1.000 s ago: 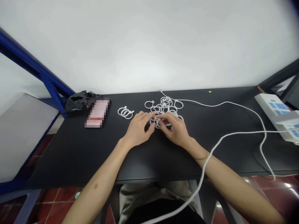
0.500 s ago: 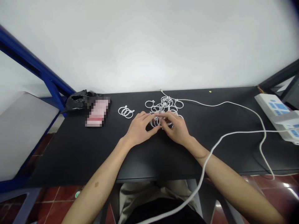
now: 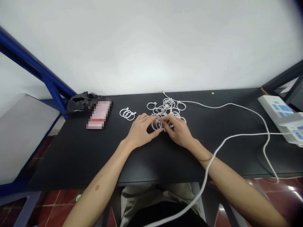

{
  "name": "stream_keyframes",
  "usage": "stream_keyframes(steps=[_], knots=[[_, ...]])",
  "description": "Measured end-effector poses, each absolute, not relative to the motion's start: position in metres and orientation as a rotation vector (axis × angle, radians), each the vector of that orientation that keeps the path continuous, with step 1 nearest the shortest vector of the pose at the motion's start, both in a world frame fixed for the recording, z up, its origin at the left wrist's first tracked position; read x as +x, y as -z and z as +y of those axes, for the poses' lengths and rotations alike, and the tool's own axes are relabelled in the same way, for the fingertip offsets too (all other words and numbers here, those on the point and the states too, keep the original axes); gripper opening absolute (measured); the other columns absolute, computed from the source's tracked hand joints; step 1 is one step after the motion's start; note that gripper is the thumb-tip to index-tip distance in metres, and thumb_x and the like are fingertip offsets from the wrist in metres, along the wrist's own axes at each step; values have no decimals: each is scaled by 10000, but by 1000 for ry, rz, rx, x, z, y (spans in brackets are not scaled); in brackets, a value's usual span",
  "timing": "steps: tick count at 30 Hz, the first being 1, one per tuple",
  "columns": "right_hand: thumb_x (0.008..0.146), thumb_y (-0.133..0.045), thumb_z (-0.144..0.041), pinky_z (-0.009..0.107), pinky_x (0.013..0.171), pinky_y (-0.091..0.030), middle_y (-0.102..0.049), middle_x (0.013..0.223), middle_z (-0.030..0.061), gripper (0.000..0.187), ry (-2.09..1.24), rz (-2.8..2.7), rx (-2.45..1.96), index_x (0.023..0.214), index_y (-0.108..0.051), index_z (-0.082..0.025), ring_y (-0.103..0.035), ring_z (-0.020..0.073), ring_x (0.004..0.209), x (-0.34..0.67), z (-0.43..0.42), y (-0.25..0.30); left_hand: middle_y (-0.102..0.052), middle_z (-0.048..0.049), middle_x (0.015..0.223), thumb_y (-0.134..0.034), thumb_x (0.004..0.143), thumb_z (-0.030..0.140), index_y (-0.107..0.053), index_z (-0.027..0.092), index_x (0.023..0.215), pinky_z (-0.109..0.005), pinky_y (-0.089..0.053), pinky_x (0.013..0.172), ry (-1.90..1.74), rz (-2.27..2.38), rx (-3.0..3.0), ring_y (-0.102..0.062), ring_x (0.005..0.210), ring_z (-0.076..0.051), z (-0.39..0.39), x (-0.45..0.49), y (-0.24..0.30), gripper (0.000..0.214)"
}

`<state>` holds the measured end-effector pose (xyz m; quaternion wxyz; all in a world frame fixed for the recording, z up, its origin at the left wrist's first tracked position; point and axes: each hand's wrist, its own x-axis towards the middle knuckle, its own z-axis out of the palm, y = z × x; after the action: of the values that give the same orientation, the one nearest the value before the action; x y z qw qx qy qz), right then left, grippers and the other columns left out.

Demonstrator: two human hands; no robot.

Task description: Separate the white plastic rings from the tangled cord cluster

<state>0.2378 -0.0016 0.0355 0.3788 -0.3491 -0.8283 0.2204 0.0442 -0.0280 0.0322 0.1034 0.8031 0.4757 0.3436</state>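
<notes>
Over the near side of a loose pile of white curtain rings (image 3: 169, 103), my two hands meet at the fingertips. My left hand (image 3: 141, 130) is curved, its thumb and forefinger closed around the edge of a white curtain ring (image 3: 154, 125). From the other side my right hand (image 3: 178, 130) pinches at the same ring or one linked with it; the overlap hides which. Each ring seems to carry a small eyelet. A few separate curtain rings (image 3: 127, 114) lie overlapped to the left of my left hand.
On the black table (image 3: 94, 157), a pixelated pink phone-like object (image 3: 100, 113) lies beside a black plastic bag (image 3: 79, 102). A white cable (image 3: 229, 104) runs to the right, near a white power strip (image 3: 279, 110). Another white cable (image 3: 208, 170) crosses over my right forearm.
My fingers have shifted slightly at the ring, with the left thumb and forefinger a little farther apart. The pile and the separate rings have stayed in place.
</notes>
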Motion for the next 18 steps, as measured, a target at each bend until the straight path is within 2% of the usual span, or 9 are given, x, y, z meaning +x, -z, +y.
stream_keyframes(steps=[5,8,11,15,18], knots=[[953,-511,-239,259,655,-529,-717,900,23,126,-574,-2114,-908,1024,-614,-225,-663,136,720,238,-1,-35,-679,-51,929,-604,888,389,-597,207,1206,-414,-504,857,-1012,1401,2379,-577,882,-213,-29,43,-31,366],[961,-498,-231,262,677,-540,-720,950,21,158,-566,-2100,-897,1065,-616,-239,-670,138,762,236,-2,-33,-671,-42,920,-601,890,395,-589,199,1207,-401,-507,853,-998,1409,2381,-569,875,-204,-29,44,-31,373],[963,-492,-218,275,727,-547,-709,1014,29,208,-518,-2095,-905,1142,-594,-244,-666,142,816,236,-2,-32,-666,-46,985,-588,900,385,-529,199,1287,-401,-496,893,-960,1486,2356,-571,930,-209,-28,45,-32,434],[933,-537,-240,365,825,-526,-674,1001,60,279,-350,-2163,-961,1211,-558,-228,-619,208,920,237,1,-32,-651,-70,1095,-558,913,328,-478,198,1319,-430,-468,948,-1005,1752,2272,-558,1047,-248,-22,40,-33,434],[898,-587,-295,432,899,-485,-631,1064,97,255,-203,-2262,-984,1139,-596,-211,-554,261,1009,239,4,-32,-632,-116,1130,-554,898,303,-526,178,1251,-494,-451,945,-1012,2075,2211,-539,1081,-307,-17,29,-30,375]])
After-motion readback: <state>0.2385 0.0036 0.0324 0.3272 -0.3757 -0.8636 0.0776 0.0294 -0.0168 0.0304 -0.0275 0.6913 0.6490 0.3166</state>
